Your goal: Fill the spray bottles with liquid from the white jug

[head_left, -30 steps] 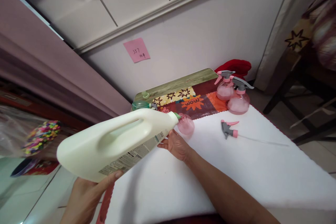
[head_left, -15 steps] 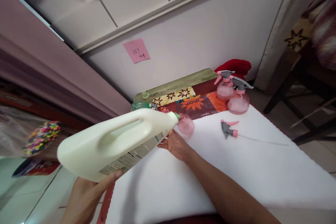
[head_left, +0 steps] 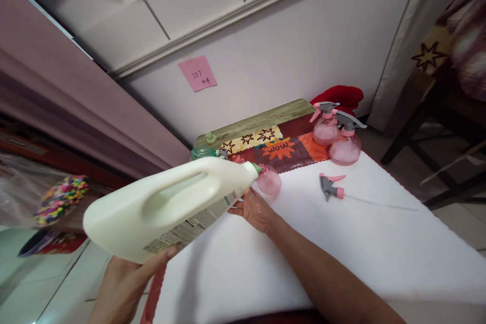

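Note:
A large pale-green detergent jug (head_left: 174, 202) lies tilted nearly level in the air, its green spout at the mouth of a round pink spray bottle (head_left: 269, 183) that has no head on it. My left hand (head_left: 132, 273) grips the jug's base from below, thumb along the label. Under the jug's neck, my right hand (head_left: 255, 208) is closed around it, with part of the fingers hidden behind the jug. Right of the bottle, a grey and pink spray head (head_left: 331, 187) with a long clear tube lies on the white table surface (head_left: 304, 243).
Two pink spray bottles with heads on, a nearer one (head_left: 345, 149) and a farther one (head_left: 325, 129), stand at the back right. A green spray bottle (head_left: 204, 153) lies at the back left near a small green cap (head_left: 210, 137). Behind rises a white wall (head_left: 273, 71) with a pink note (head_left: 198, 74).

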`<action>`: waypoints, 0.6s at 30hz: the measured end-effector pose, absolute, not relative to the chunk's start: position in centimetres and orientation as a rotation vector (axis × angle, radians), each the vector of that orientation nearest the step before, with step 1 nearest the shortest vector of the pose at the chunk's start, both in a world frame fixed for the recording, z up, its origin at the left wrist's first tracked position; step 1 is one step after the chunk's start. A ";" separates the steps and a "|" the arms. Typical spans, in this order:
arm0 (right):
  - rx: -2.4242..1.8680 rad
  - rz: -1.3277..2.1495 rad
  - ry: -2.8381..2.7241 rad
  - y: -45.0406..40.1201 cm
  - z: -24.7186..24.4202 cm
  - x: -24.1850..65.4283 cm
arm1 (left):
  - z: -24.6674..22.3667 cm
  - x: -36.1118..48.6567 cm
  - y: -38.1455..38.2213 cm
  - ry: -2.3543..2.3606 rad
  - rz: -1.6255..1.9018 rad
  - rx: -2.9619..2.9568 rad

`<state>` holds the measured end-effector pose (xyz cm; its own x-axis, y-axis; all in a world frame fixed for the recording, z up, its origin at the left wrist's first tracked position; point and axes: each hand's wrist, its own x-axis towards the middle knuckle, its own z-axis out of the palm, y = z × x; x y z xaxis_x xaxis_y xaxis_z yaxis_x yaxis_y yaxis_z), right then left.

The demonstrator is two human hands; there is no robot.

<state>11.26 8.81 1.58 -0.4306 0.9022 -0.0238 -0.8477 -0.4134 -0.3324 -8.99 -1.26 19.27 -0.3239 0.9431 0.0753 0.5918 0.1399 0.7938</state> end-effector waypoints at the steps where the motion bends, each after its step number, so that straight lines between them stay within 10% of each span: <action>1: -0.240 1.997 -0.327 8.8 1.6 11.3 | 19.2 -9.2 -1.3 1.952 1.038 1.448; 18: -0.232 2.008 -0.300 8.8 2.0 11.4 | 18.4 -10.4 -1.2 1.906 1.037 1.393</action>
